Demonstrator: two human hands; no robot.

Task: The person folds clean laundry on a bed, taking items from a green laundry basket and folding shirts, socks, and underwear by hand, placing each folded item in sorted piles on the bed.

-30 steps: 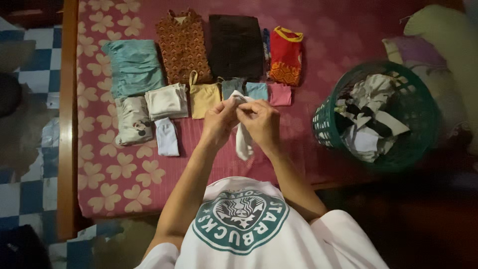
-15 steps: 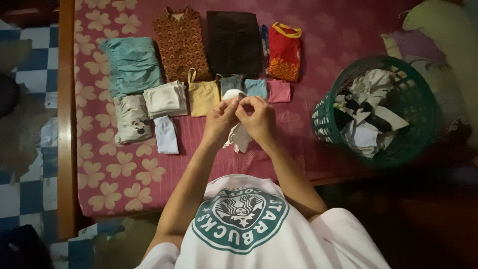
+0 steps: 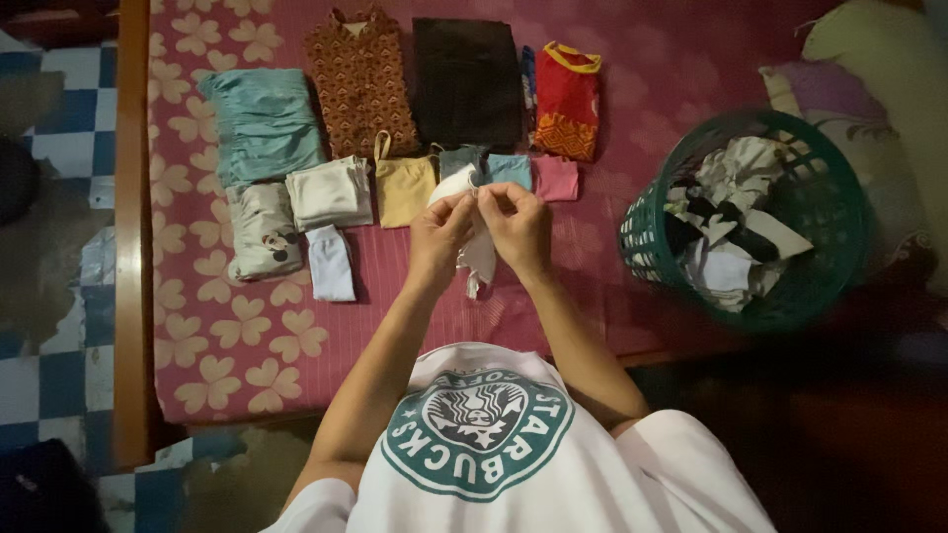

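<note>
Over the pink flowered bed [image 3: 227, 336], my left hand [image 3: 437, 237] and my right hand [image 3: 517, 229] pinch the top of a small white garment [image 3: 476, 259], which hangs bunched between them. Just beyond the hands lie folded small pieces: a tan one [image 3: 403, 188], a grey-blue one [image 3: 460, 160], a light blue one [image 3: 511, 170] and a pink one [image 3: 558, 179]. A small white folded piece [image 3: 331, 263] lies to the left of my left hand.
Larger folded clothes line the far side: teal [image 3: 262, 123], brown patterned [image 3: 360, 84], dark brown [image 3: 466, 84], red and yellow [image 3: 566, 101]. A green mesh basket [image 3: 647, 242] with loose laundry stands at the right. Pillows [image 3: 869, 89] lie beyond it. The wooden bed rail [image 3: 131, 247] and checkered floor are left.
The hands have gathered the white garment upward; its hanging end is shorter and more bunched now. Both hands shifted slightly away from my body.
</note>
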